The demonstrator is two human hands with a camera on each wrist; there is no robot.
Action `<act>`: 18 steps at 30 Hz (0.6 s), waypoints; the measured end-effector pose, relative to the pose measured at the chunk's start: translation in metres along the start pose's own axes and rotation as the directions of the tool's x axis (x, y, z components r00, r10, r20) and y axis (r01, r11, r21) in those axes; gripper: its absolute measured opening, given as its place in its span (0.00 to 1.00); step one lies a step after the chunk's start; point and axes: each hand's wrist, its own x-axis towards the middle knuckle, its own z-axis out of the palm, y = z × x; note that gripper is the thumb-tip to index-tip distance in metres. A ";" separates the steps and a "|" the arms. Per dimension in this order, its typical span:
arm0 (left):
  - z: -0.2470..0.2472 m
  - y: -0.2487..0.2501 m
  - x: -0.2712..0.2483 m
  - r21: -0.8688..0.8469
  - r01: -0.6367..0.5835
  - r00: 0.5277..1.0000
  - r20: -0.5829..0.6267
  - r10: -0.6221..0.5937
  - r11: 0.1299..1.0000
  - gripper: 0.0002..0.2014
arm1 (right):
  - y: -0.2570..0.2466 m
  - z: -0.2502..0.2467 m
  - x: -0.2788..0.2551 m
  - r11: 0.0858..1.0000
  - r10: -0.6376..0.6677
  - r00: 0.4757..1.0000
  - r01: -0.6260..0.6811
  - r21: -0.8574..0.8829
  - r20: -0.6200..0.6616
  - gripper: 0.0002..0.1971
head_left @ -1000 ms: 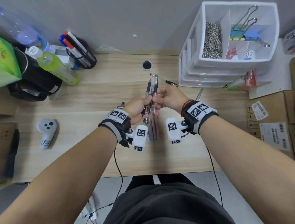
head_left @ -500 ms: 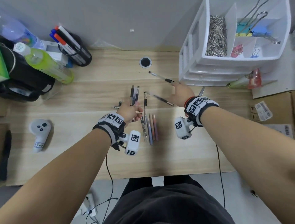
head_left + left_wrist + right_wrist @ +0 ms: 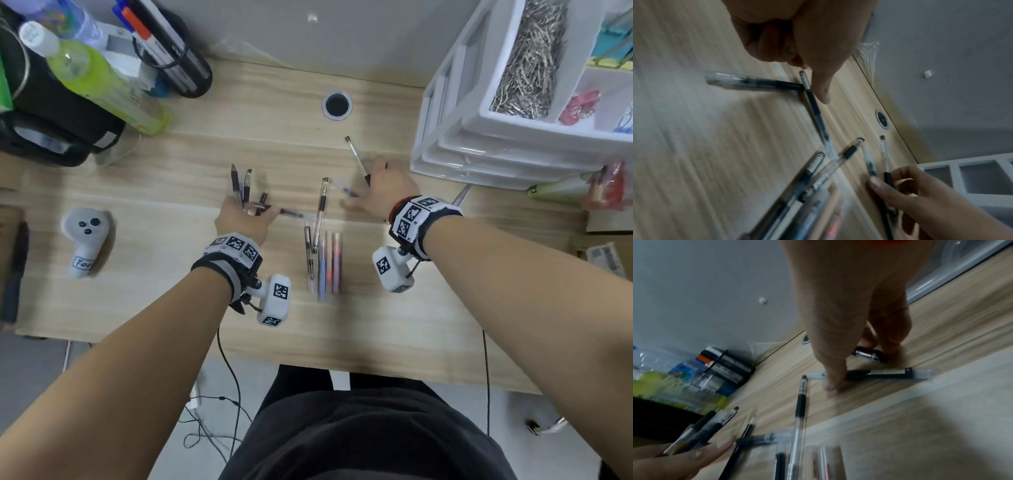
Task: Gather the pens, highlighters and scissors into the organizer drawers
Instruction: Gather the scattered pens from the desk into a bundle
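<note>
My left hand (image 3: 245, 219) grips two black pens (image 3: 235, 185) that stick out past its fingers, its thumb stretched toward a pen (image 3: 291, 214) lying crosswise on the desk. My right hand (image 3: 383, 192) is close to the white drawer organizer (image 3: 455, 137). Its fingers curl onto a black-grip pen (image 3: 356, 157) (image 3: 869, 353) and its thumb presses a second pen (image 3: 890, 374) on the desk. Between my hands lie a clear pen (image 3: 320, 209) and a row of coloured pens (image 3: 329, 263). The organizer's drawers look closed.
A green bottle (image 3: 102, 78), a black cup of markers (image 3: 174, 58) and a black bag stand at the back left. Near the desk's left side lies a white controller (image 3: 85, 240). The organizer's top tray holds paper clips (image 3: 524, 58). A cable hole (image 3: 336, 104) is at the back.
Both hands held one bundle of pens. Most now lie on the desk; my left hand moved left with two pens, and my right hand reached to the pens by the organizer.
</note>
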 end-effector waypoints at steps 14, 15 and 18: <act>0.000 -0.009 0.008 0.102 -0.002 0.997 0.072 -0.006 0.995 0.13 | -0.048 0.005 -0.004 0.980 0.017 0.990 -0.044 0.196 0.137 0.10; 0.000 -0.008 0.009 0.089 0.001 0.998 0.069 -0.007 0.996 0.16 | -0.054 0.007 -0.003 0.975 0.024 0.989 -0.056 0.216 0.145 0.11; 0.000 -0.009 0.013 -0.005 0.047 0.996 0.082 -0.046 0.999 0.22 | -0.065 0.016 0.002 0.973 0.052 0.985 -0.087 0.212 0.167 0.11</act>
